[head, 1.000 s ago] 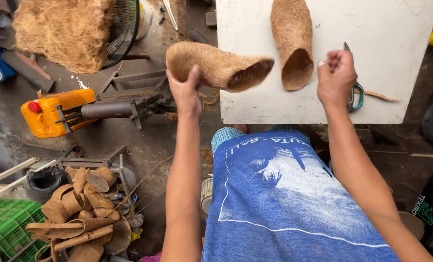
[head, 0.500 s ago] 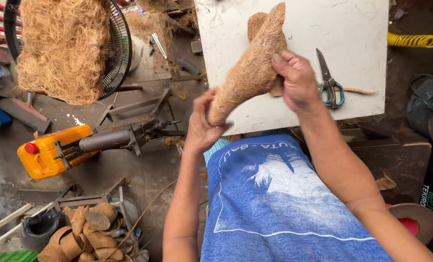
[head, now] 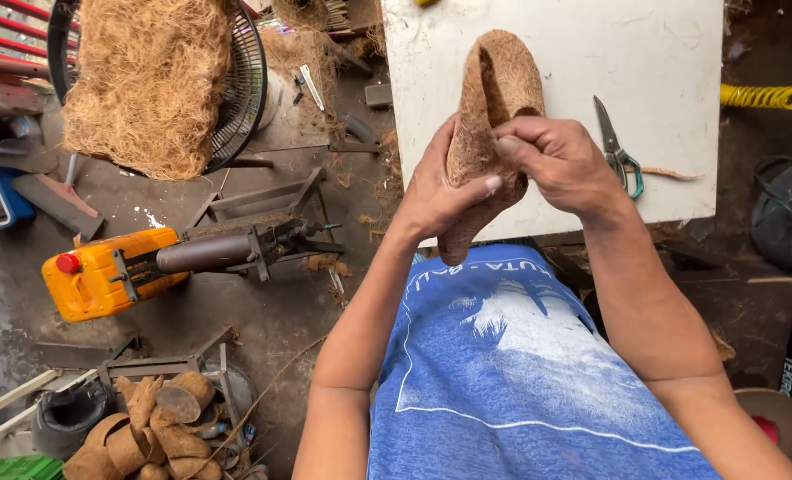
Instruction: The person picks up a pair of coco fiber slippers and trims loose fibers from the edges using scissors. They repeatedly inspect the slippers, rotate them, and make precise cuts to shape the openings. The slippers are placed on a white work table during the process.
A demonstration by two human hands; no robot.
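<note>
- The coconut husk [head: 489, 116] is held upright in both hands, above the near edge of the white table [head: 680, 53] and over the person's blue shirt [head: 520, 373].
- The left hand [head: 436, 191] grips the lower part of the husk from the left side; its thumb lies across the front of the husk, and the other fingers wrap round behind, out of sight.
- The right hand [head: 560, 164] closes on the husk from the right at about mid-height, fingers curled and pressed together over the fibrous edge, thumb tip meeting the husk near the left thumb.
- The upper end of the husk rises above both hands; its lower tip points down toward the shirt.
- Scissors [head: 618, 151] with green handles lie on the table, just to the right of the right hand, not touched.
- On the floor to the left: an orange power tool [head: 111, 271], a pile of loose fibre [head: 147, 80] against a fan grille [head: 245, 89], and a heap of husk pieces [head: 160, 422] at lower left.
</note>
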